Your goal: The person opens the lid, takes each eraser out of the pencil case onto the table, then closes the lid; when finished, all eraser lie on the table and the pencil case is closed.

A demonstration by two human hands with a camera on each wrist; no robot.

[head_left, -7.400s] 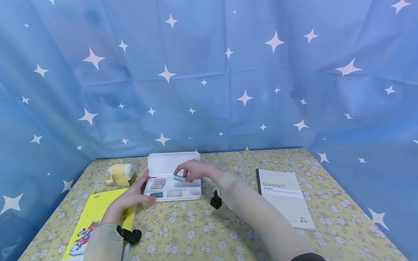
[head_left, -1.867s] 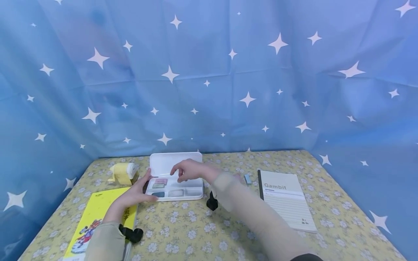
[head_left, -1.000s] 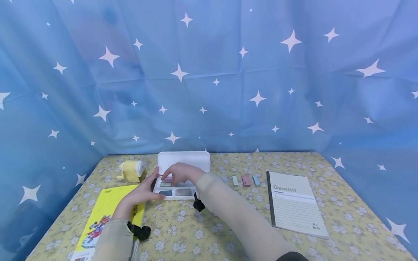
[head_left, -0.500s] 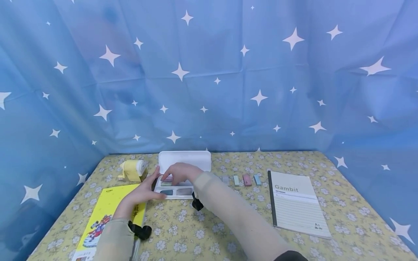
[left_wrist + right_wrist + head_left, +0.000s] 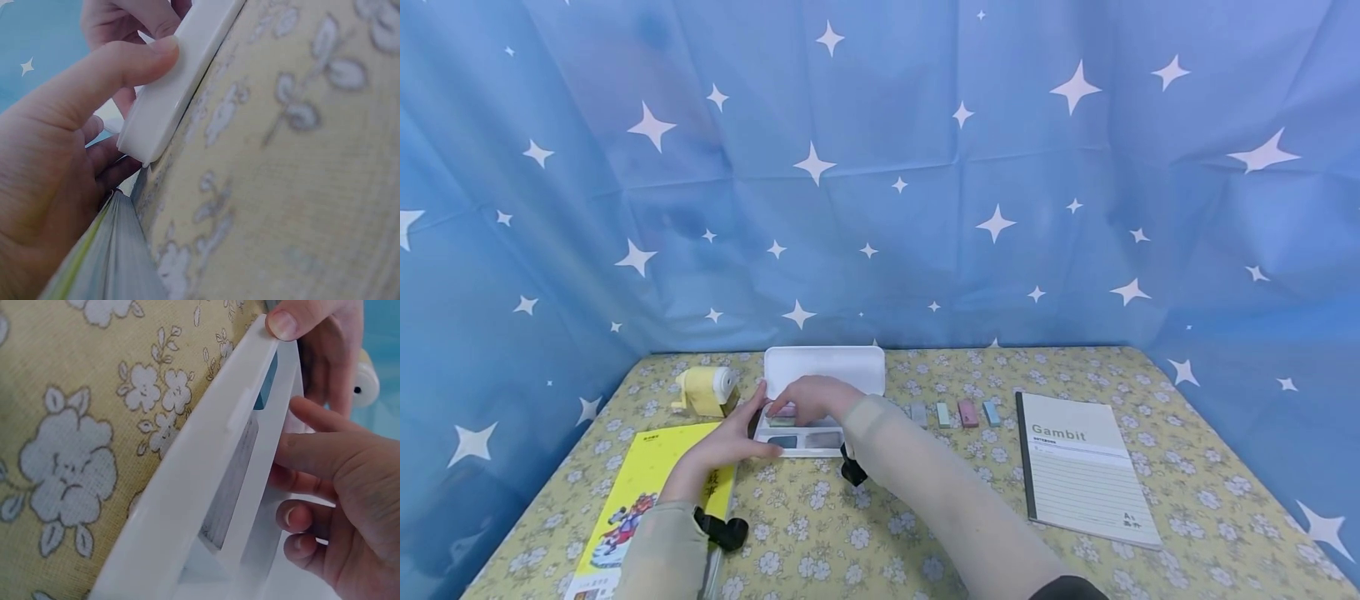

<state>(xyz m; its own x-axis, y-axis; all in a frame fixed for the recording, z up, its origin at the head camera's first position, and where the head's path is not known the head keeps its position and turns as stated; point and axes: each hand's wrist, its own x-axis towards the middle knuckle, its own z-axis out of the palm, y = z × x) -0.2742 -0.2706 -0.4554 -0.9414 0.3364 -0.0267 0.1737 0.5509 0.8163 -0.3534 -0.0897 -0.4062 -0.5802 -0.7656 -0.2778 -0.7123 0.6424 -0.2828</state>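
Observation:
A white pencil case (image 5: 824, 372) lies with its lid raised at the back of the table. My left hand (image 5: 730, 442) grips its left end, the thumb (image 5: 153, 59) over the front wall. Inside the rear compartment, my right hand (image 5: 816, 398) pinches a pink eraser (image 5: 787, 410), index finger at its left end and thumb at its right. The eraser is partly covered by the hand. A green eraser (image 5: 782, 422) lies just in front of it. The front compartments hold a dark blue block (image 5: 784, 442) and a whitish block (image 5: 234, 481).
Right of the case, a grey eraser (image 5: 918, 413), a pale green one (image 5: 943, 415), a pink one (image 5: 967, 413) and a blue one (image 5: 992, 413) form a row. Beyond is a notebook (image 5: 1086, 467). A yellow book (image 5: 651, 483) and a pencil sharpener (image 5: 707, 390) are at left.
The blue eraser, earlier in my right hand over the case, now lies on the table. My right hand has since moved left and down to the pink eraser. My left hand keeps its grip.

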